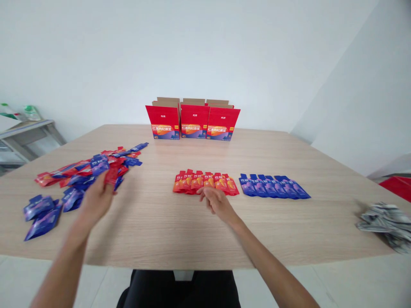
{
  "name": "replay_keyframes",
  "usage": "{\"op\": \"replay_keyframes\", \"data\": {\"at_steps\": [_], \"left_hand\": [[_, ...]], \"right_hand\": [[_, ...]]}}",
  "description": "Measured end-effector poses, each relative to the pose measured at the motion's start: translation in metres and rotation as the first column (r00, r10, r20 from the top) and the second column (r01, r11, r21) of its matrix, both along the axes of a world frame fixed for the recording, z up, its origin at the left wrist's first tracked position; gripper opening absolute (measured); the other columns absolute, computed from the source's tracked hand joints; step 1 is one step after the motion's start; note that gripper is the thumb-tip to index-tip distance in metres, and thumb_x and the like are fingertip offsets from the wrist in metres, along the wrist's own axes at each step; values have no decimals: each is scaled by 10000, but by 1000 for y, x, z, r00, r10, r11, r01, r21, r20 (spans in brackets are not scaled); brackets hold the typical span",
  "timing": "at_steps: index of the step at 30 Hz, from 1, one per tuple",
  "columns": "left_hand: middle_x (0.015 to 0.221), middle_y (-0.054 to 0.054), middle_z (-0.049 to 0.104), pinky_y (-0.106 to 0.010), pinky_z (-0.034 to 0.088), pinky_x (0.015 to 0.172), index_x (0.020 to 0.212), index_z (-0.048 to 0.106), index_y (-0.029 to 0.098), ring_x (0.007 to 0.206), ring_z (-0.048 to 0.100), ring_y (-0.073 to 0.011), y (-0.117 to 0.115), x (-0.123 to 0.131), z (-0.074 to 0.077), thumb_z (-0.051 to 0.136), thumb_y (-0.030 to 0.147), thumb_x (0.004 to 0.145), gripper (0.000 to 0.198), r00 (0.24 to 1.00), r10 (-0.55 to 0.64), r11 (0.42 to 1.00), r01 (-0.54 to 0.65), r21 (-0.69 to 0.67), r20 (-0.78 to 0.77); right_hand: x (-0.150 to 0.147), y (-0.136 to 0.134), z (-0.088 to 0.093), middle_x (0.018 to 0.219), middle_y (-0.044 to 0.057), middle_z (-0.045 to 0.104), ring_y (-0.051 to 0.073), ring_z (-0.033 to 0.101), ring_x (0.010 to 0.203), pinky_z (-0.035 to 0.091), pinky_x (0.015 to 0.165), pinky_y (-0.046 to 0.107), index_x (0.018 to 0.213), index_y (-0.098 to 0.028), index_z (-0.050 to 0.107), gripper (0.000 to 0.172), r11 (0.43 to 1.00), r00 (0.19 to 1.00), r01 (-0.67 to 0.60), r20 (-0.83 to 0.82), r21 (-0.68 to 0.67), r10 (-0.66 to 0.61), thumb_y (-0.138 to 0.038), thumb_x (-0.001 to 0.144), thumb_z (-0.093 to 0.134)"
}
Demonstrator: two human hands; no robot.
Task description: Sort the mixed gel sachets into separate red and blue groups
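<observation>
- The left hand [98, 194] reached into the pile [93, 167] of mixed red and blue sachets on the left of the desk [180, 231].
- Its fingers [107, 185] looked closed on a red sachet [111, 175] at the pile's near edge; the back of the hand hid the exact grip.
- The right hand [216, 201] lay low on the desk, fingers loosely apart and holding nothing, with the tips touching the near edge of the red row [205, 183].
- The red row was a neat overlapping line at mid-desk. Just to its right, with a small gap between, lay a blue row [274, 187] set out the same way.
- A few loose blue sachets [41, 211] lay apart from the pile, near the desk's left front edge.
- Three open red boxes [192, 122] stood side by side at the back, and a heap of silver packs [383, 222] sat at the far right edge.
- To do it well, in my judgement, the left hand should lift only the one red sachet, clear of its neighbours, so that no blue came along.
- The right hand would do best to steady the row's near edge, so that the overlap stayed even and the gap to the blue row was kept.
</observation>
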State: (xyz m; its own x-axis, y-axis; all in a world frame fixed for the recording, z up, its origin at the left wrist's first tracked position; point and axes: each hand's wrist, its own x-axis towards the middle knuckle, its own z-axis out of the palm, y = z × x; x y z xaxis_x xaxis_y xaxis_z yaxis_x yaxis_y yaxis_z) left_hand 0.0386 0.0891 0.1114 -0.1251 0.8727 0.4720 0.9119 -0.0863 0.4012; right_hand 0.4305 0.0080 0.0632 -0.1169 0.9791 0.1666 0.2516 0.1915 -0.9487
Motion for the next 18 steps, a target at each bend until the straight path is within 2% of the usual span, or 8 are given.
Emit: {"op": "replay_keyframes", "data": {"at_steps": [2, 4, 6, 8, 10, 12, 15, 18], "left_hand": [[1310, -158, 696, -437, 584, 1000, 1425, 554, 102, 1085, 702, -254, -30, 62, -33, 390, 208, 947, 517, 973, -194, 981, 195, 5, 122], [1364, -187, 663, -535, 513, 1117, 1451, 558, 155, 1279, 623, -320, -60, 119, -62, 396, 161, 945, 532, 937, -325, 943, 312, 112, 127], [1425, -187, 611, -583, 505, 1114, 1545, 488, 233, 1344, 565, -346, -85, 164, -82, 427, 122, 950, 609, 913, -387, 917, 366, 158, 131], [1475, -208, 553, -605, 513, 1089, 1622, 390, 260, 1361, 529, -372, -103, 194, -93, 472, 77, 929, 721, 903, -411, 903, 386, 189, 121], [1523, -228, 498, -638, 503, 1084, 1670, 292, 260, 1372, 499, -401, -112, 210, -97, 523, 44, 894, 839, 908, -408, 901, 383, 203, 99], [1558, -228, 464, -674, 479, 1095, 1695, 219, 266, 1392, 472, -421, -114, 217, -96, 562, 26, 870, 925, 911, -404, 904, 383, 193, 84], [1598, -222, 430, -681, 454, 1122, 1708, 160, 289, 1429, 451, -424, -111, 219, -89, 584, 26, 875, 971, 893, -439, 892, 420, 167, 101], [1691, -216, 301, -670, 417, 1170, 1713, 70, 314, 1512, 379, -430, -112, 216, -81, 665, 127, 894, 1030, 836, -526, 850, 514, 116, 155]], "right_hand": [[-24, -10, 1, 1059, 98, 739, 70, 460, 461, 320, 388, 219, 1196, -175, 691, 720, 969, 982, -160, -133, -190, 136, -810, 951, 456], [-41, -19, 2, 1116, 120, 744, 72, 501, 453, 308, 347, 211, 1263, -176, 668, 776, 920, 953, -265, -224, -290, 204, -846, 912, 495], [-50, -25, 3, 955, 95, 753, 91, 534, 451, 307, 333, 202, 1211, -163, 690, 770, 901, 940, -293, -267, -321, 211, -846, 909, 504], [-52, -27, 3, 705, 32, 688, 98, 513, 415, 294, 330, 195, 1071, -152, 717, 714, 906, 952, -264, -238, -332, 190, -823, 911, 531], [-48, -28, 4, 566, -15, 601, 95, 478, 378, 285, 336, 194, 947, -156, 711, 643, 919, 974, -204, -169, -338, 154, -783, 913, 573], [-43, -28, 4, 541, -29, 579, 88, 471, 378, 303, 364, 195, 878, -166, 690, 573, 933, 986, -158, -107, -322, 130, -728, 929, 593], [-34, -27, 5, 575, -27, 589, 85, 504, 417, 344, 421, 197, 815, -185, 643, 490, 957, 991, -131, -46, -259, 124, -650, 959, 583], [-22, -14, 7, 549, -56, 539, 92, 506, 401, 315, 418, 200, 776, -214, 562, 442, 971, 997, -83, -14, -226, 82, -619, 947, 606]]}}
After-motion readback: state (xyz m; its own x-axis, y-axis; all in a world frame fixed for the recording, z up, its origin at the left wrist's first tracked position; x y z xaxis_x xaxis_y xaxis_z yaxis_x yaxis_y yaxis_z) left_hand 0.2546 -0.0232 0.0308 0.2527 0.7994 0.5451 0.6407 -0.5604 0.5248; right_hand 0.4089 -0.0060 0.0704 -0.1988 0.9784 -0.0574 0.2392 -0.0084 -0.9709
